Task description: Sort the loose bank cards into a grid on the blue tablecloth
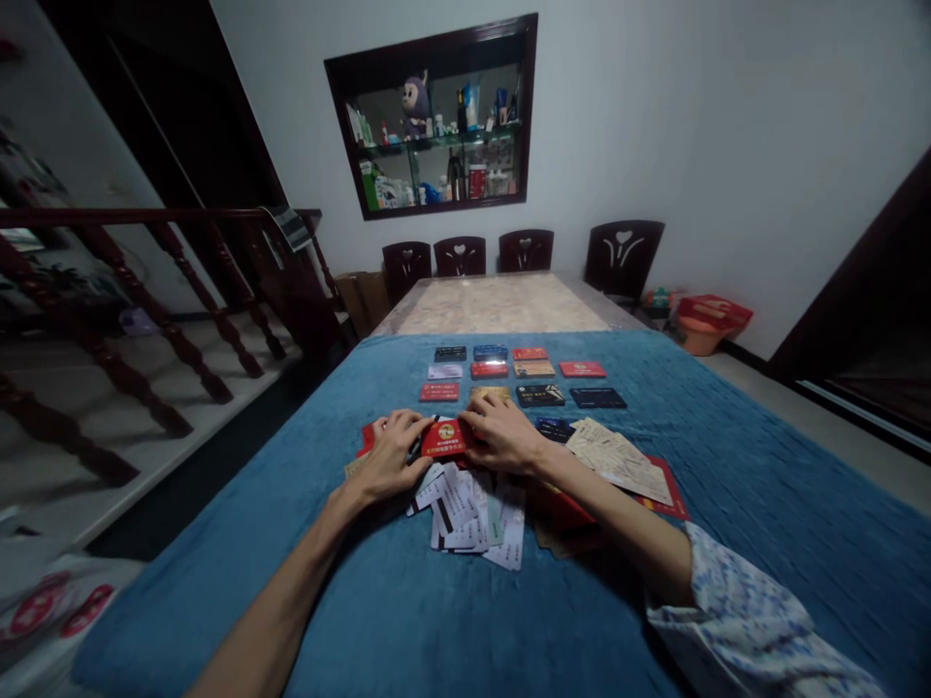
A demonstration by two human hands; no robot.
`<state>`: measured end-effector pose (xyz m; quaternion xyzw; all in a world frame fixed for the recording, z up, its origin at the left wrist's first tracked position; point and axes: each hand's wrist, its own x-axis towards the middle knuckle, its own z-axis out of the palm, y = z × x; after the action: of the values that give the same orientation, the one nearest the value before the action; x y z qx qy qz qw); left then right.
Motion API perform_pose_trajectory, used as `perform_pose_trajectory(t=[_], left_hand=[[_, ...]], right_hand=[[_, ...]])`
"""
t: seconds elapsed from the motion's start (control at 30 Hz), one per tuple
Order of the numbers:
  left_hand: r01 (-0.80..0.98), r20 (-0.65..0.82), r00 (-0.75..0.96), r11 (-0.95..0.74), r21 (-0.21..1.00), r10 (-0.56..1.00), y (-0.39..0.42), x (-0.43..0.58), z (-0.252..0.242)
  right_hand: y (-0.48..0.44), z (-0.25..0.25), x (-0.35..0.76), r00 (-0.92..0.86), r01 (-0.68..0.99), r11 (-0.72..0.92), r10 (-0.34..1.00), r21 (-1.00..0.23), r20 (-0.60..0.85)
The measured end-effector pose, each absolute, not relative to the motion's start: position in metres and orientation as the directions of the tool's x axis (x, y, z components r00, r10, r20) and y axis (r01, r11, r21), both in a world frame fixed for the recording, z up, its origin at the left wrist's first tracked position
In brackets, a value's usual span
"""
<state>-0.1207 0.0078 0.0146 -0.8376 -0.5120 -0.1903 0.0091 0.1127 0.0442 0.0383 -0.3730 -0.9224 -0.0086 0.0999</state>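
Note:
A red card (445, 439) with a round pale emblem sits between my two hands over the pile. My left hand (394, 456) grips its left end, thumb low and fingers curled above. At the other end, the bent fingers of my right hand (503, 433) close on the card's right edge. Below it, loose white cards (465, 514) with dark stripes lie fanned out. Beige paper cards (618, 459) overlap red ones by my right forearm. More red and gold cards stick out behind my left hand. A gold card (489, 393) is partly hidden by my right fingers.
Beyond my hands, cards lie in rows, among them a black card (539, 395), a dark blue card (597, 397) and a red card (582, 369). A blue cloth (349, 601) covers the table's near part. Dark chairs (525, 250) stand at the far end.

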Motion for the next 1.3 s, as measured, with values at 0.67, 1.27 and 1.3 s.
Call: perform_pose_trajectory(t=[0.67, 1.27, 1.3], left_hand=[[0.858, 0.289, 0.462, -0.505, 0.094, 0.839, 0.007, -0.103, 0.027], [0.832, 0.218, 0.529, -0.552, 0.059, 0.820, 0.029, -0.058, 0.036], [0.827, 0.227, 0.533, -0.559, 0.061, 0.815, 0.031, -0.055, 0.036]], right_hand=[[0.052, 0.044, 0.127, -0.716, 0.681, 0.731, 0.677, -0.044, 0.170], [0.064, 0.045, 0.176, -0.737, 0.656, 0.753, 0.652, -0.042, 0.175], [0.065, 0.044, 0.179, -0.738, 0.653, 0.756, 0.649, -0.047, 0.184]])
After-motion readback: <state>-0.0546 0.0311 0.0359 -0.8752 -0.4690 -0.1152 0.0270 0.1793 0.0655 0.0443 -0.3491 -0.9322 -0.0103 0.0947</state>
